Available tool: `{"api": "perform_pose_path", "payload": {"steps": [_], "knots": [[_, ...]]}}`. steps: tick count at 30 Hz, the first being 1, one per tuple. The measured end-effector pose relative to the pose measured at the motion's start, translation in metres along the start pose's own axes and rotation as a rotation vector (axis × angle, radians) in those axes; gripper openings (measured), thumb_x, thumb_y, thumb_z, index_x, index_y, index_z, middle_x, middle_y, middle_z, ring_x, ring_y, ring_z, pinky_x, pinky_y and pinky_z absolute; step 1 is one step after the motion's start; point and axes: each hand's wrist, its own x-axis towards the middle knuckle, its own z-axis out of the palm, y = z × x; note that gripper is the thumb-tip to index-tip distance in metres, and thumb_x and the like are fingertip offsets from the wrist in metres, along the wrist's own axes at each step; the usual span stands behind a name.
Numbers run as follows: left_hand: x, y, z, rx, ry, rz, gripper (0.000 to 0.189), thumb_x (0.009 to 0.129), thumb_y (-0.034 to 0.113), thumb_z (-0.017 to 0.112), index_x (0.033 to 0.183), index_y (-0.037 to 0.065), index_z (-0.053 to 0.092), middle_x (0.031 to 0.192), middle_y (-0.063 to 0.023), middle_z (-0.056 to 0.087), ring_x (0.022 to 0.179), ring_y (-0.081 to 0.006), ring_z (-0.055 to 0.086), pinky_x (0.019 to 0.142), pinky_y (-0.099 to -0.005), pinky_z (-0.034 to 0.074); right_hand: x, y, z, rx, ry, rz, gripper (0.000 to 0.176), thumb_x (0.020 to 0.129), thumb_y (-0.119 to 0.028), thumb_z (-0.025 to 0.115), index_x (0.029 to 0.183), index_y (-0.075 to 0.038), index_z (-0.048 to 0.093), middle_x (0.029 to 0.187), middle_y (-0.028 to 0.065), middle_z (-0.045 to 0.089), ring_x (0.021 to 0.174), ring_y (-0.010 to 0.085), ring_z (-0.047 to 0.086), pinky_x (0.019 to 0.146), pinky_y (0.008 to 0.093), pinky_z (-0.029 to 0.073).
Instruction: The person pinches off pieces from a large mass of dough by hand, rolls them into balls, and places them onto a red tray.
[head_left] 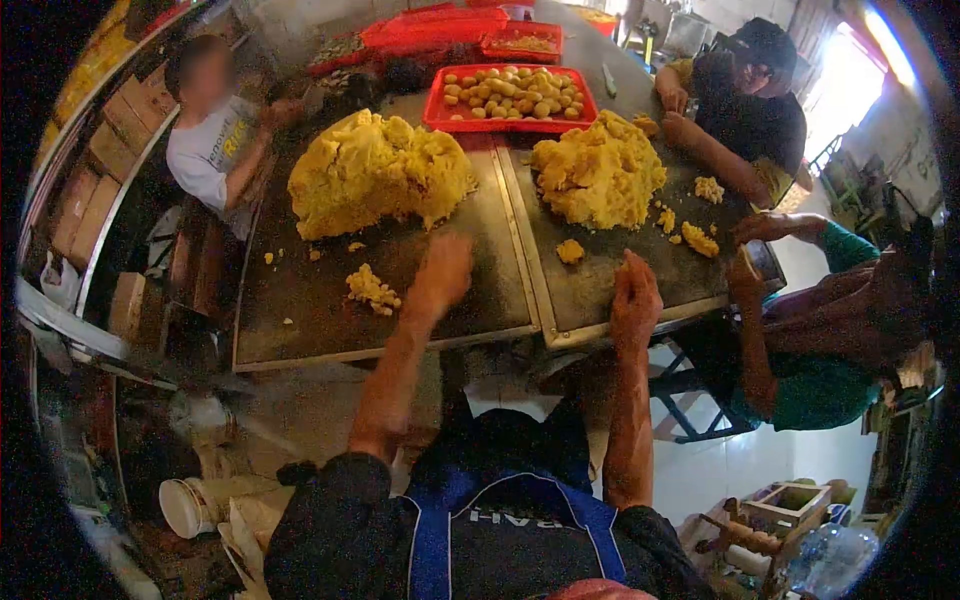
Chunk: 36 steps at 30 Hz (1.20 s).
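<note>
Through my feed I see the table (490, 305), a large yellow dough mound (375, 180) on its left, a smaller mound (600, 175) right, and a red tray (505, 126) of balls (515, 92) beyond. Near side, the left hand (446, 270) blurs — openness and hold I can't tell. The right hand (637, 293) has bent fingers — contents unclear — right of a small lump (570, 251).
</note>
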Motion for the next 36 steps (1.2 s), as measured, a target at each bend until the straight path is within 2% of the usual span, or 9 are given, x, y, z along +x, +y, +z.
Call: {"api": "perform_pose_path", "payload": {"steps": [2,4,11,13,16,26,30,34,36], "knots": [[-0.063,0.025,-0.012,0.01,0.016,0.026,0.028,0.082,-0.005,0.058,0.108,-0.001,0.066,0.108,-0.0209,0.066,0.103,-0.0373,0.06,0.087,-0.0464,0.051,-0.004,0.006,0.003,-0.069,0.028,-0.056,0.03,0.091,-0.006,0.063,0.121,-0.009,0.066,0.12,0.0164,0.066,0.11,0.0355,0.063,0.094,0.0424,0.052],[-0.085,0.024,0.002,-0.367,0.583,0.11,0.015,0.083,-0.004,0.061,0.095,-0.002,0.068,0.096,-0.0194,0.067,0.095,-0.0366,0.063,0.083,-0.0464,0.051,-0.005,0.015,0.01,-0.087,0.017,-0.148,0.03,0.091,-0.007,0.064,0.121,-0.008,0.065,0.12,0.0169,0.066,0.109,0.0362,0.063,0.093,0.0427,0.052],[-0.074,0.034,-0.058,-0.722,0.343,-0.056,0.014,0.081,0.004,0.069,0.095,0.0,0.069,0.09,-0.0177,0.068,0.085,-0.0352,0.067,0.078,-0.0428,0.053,-0.004,0.008,0.004,-0.06,-0.057,-0.175,0.027,0.095,-0.011,0.062,0.122,-0.009,0.067,0.121,0.0157,0.065,0.109,0.0349,0.064,0.089,0.0412,0.053],[-0.064,0.031,-0.046,-0.606,0.017,0.084,0.015,0.079,0.005,0.071,0.094,0.002,0.07,0.089,-0.0175,0.069,0.085,-0.0339,0.068,0.077,-0.0402,0.053,-0.004,0.01,0.008,-0.067,-0.037,-0.16,0.026,0.094,-0.011,0.063,0.12,-0.008,0.068,0.12,0.0157,0.066,0.108,0.0346,0.065,0.089,0.041,0.053],[-0.053,0.025,-0.049,-0.657,-0.157,0.059,0.014,0.077,0.005,0.072,0.091,0.002,0.07,0.086,-0.0176,0.07,0.084,-0.0326,0.069,0.076,-0.0393,0.053,-0.006,0.015,0.008,-0.082,-0.002,-0.141,0.024,0.094,-0.011,0.064,0.117,-0.008,0.069,0.119,0.0162,0.066,0.106,0.0343,0.065,0.088,0.0411,0.053],[-0.073,-0.009,-0.069,-0.696,0.132,-0.164,0.02,0.082,0.006,0.071,0.101,0.001,0.069,0.089,-0.0159,0.072,0.086,-0.0281,0.07,0.077,-0.0392,0.053,-0.004,0.0,0.004,-0.121,-0.014,-0.114,0.022,0.094,-0.014,0.064,0.113,-0.005,0.071,0.116,0.0175,0.068,0.11,0.0336,0.064,0.091,0.0418,0.052],[-0.097,-0.072,-0.082,-0.887,0.197,-0.468,0.026,0.088,0.006,0.067,0.113,0.001,0.068,0.101,-0.016,0.072,0.092,-0.0271,0.07,0.083,-0.0403,0.055,-0.005,0.013,0.009,-0.195,-0.056,-0.126,0.022,0.094,-0.015,0.064,0.113,-0.006,0.071,0.119,0.017,0.067,0.111,0.0335,0.064,0.092,0.0418,0.052],[-0.117,-0.095,-0.063,-0.751,0.284,-0.298,0.023,0.088,0.011,0.068,0.109,0.003,0.07,0.111,-0.0137,0.069,0.097,-0.0302,0.067,0.086,-0.0416,0.053,-0.005,0.007,0.006,-0.128,-0.052,-0.103,0.022,0.095,-0.017,0.064,0.112,-0.006,0.071,0.119,0.016,0.066,0.11,0.0336,0.064,0.092,0.0422,0.052],[-0.129,-0.088,-0.065,-0.424,0.346,-0.042,0.019,0.085,0.013,0.07,0.102,0.004,0.073,0.108,-0.0115,0.069,0.103,-0.0313,0.062,0.091,-0.0438,0.049,-0.006,0.011,0.007,-0.148,-0.051,-0.16,0.021,0.094,-0.016,0.064,0.112,-0.006,0.071,0.119,0.0154,0.067,0.11,0.0336,0.064,0.092,0.0421,0.052]]}}
